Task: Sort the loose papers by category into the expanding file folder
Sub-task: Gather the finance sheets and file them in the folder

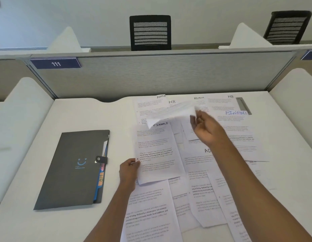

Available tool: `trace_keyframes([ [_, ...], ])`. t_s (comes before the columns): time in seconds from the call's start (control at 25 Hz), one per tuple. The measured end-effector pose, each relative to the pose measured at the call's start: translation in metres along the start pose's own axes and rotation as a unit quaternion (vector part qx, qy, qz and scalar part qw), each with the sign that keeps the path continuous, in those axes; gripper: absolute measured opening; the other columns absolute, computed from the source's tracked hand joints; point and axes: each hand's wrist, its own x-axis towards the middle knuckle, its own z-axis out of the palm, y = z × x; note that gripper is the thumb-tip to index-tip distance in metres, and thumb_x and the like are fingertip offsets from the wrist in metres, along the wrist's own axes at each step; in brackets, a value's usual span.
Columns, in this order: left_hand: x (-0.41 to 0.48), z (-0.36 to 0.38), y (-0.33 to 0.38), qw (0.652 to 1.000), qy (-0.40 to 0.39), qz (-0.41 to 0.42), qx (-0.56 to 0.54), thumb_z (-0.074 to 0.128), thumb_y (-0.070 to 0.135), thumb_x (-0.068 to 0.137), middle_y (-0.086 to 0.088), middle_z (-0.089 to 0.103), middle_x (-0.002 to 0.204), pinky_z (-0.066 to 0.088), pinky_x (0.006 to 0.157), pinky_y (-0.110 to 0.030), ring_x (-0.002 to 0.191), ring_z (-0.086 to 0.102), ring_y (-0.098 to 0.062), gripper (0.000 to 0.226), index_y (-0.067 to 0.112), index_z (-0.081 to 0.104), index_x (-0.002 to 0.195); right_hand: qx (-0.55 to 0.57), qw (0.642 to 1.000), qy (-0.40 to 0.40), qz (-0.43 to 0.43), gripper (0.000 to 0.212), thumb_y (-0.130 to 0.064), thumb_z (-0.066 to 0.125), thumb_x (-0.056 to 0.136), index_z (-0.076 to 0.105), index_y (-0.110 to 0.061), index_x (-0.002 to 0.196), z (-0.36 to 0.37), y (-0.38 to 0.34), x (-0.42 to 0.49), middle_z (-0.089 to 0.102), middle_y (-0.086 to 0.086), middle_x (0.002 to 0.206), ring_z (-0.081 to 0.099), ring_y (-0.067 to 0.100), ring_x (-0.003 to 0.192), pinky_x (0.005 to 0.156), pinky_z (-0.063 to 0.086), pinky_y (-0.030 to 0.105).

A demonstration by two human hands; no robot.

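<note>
Several printed sheets [200, 194] marked ADMIN, HR or FINANCE lie spread over the right half of the white desk [38, 224]. My left hand [129, 170] pinches the left edge of a sheet headed FINANCE [157, 151]. My right hand [206, 128] holds a second sheet [171, 112], blurred and lifted above the pile at the back. The dark grey expanding file folder [71, 170] lies flat to the left, its snap strap fastened, with coloured tabs showing along its right edge, one reading HR.
A grey partition [160, 74] with a blue 111 plate closes the desk's far side. White side dividers [20, 123] stand left and right. A metal cable slot [243, 105] sits at the back right. Two black chairs stand beyond the partition.
</note>
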Motion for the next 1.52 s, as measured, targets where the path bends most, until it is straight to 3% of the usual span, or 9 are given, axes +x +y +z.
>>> trace_keyframes([
  [0.16, -0.008, 0.006, 0.0, 1.0, 0.007, 0.027, 0.011, 0.07, 0.019, 0.098, -0.006, 0.079, 0.101, 0.062, 0.073, -0.038, 0.088, 0.075, -0.029, 0.007, 0.018, 0.076, 0.098, -0.183, 0.977, 0.083, 0.069, 0.018, 0.01, 0.06, 0.094, 0.061, 0.004, 0.112, -0.073, 0.05, -0.003, 0.068, 0.022, 0.119, 0.067, 0.031, 0.111, 0.075, 0.065, 0.04],
  [0.28, -0.014, 0.006, -0.003, 0.999, 0.018, 0.033, 0.023, 0.068, 0.024, 0.1, -0.007, 0.078, 0.099, 0.051, 0.061, -0.031, 0.076, 0.067, -0.025, 0.009, 0.023, 0.076, 0.096, -0.358, 0.92, 0.151, 0.051, 0.014, 0.009, 0.061, 0.093, 0.068, 0.0, 0.101, -0.116, 0.079, 0.0, 0.069, 0.024, 0.118, 0.065, 0.04, 0.114, 0.086, 0.058, 0.047],
  [0.44, -0.021, 0.006, -0.01, 0.999, 0.006, 0.035, 0.013, 0.063, 0.022, 0.103, -0.001, 0.076, 0.111, 0.058, 0.083, -0.041, 0.097, 0.07, -0.026, 0.012, 0.022, 0.075, 0.1, -0.54, 0.823, 0.174, -0.039, 0.017, 0.004, 0.064, 0.085, 0.071, -0.011, 0.081, -0.14, 0.098, -0.004, 0.076, 0.016, 0.095, 0.07, 0.035, 0.092, 0.073, 0.054, 0.037],
  [0.76, -0.028, 0.001, -0.007, 0.997, -0.039, 0.04, 0.054, 0.076, 0.018, 0.088, -0.005, 0.08, 0.108, 0.062, 0.091, -0.047, 0.095, 0.076, -0.025, 0.021, 0.022, 0.074, 0.109, -0.668, 0.721, 0.135, -0.126, 0.024, -0.003, 0.071, 0.086, 0.066, -0.003, 0.11, -0.145, 0.117, -0.009, 0.071, 0.012, 0.103, 0.069, 0.029, 0.095, 0.07, 0.05, 0.028],
  [0.92, -0.052, -0.002, 0.008, 0.998, -0.04, 0.049, -0.023, 0.071, 0.008, 0.097, -0.003, 0.081, 0.096, 0.057, 0.082, -0.038, 0.087, 0.074, -0.021, 0.021, 0.022, 0.069, 0.113, -0.644, 0.736, 0.125, -0.164, 0.036, -0.024, 0.075, 0.091, 0.063, -0.008, 0.121, -0.139, 0.101, -0.023, 0.07, 0.005, 0.113, 0.067, 0.023, 0.103, 0.08, 0.051, 0.028],
  [1.04, -0.085, 0.002, 0.004, 0.994, -0.079, 0.026, -0.072, 0.071, 0.009, 0.098, -0.002, 0.083, 0.095, 0.061, 0.085, -0.046, 0.093, 0.077, -0.025, 0.025, 0.02, 0.068, 0.12, -0.568, 0.816, 0.091, -0.064, 0.043, -0.039, 0.07, 0.096, 0.058, -0.018, 0.131, -0.132, 0.08, -0.043, 0.064, -0.004, 0.122, 0.06, 0.018, 0.111, 0.094, 0.048, 0.034],
  [1.16, -0.122, 0.011, -0.016, 0.989, -0.126, 0.017, -0.074, 0.071, 0.01, 0.098, -0.005, 0.083, 0.103, 0.064, 0.082, -0.045, 0.097, 0.078, -0.026, 0.026, 0.022, 0.068, 0.121, -0.479, 0.877, 0.026, 0.038, 0.038, -0.029, 0.068, 0.099, 0.066, -0.008, 0.131, -0.159, 0.066, -0.061, 0.077, 0.002, 0.117, 0.072, 0.025, 0.11, 0.099, 0.056, 0.043],
  [1.4, -0.153, 0.004, -0.053, 0.991, -0.125, 0.041, 0.02, 0.072, 0.013, 0.097, -0.004, 0.082, 0.101, 0.065, 0.084, -0.052, 0.094, 0.08, -0.025, 0.022, 0.017, 0.073, 0.119, -0.517, 0.856, 0.005, 0.03, 0.024, -0.01, 0.067, 0.099, 0.072, -0.008, 0.122, -0.229, 0.059, -0.091, 0.079, 0.006, 0.115, 0.075, 0.028, 0.107, 0.102, 0.055, 0.054],
  [1.52, -0.155, -0.011, -0.065, 0.979, 0.01, 0.142, 0.148, 0.074, 0.015, 0.095, 0.0, 0.079, 0.109, 0.063, 0.087, -0.042, 0.102, 0.075, -0.025, 0.022, 0.016, 0.071, 0.117, -0.546, 0.837, 0.022, -0.019, 0.02, -0.01, 0.066, 0.099, 0.074, -0.011, 0.117, -0.247, 0.059, -0.101, 0.08, 0.001, 0.112, 0.077, 0.021, 0.102, 0.094, 0.06, 0.045],
])
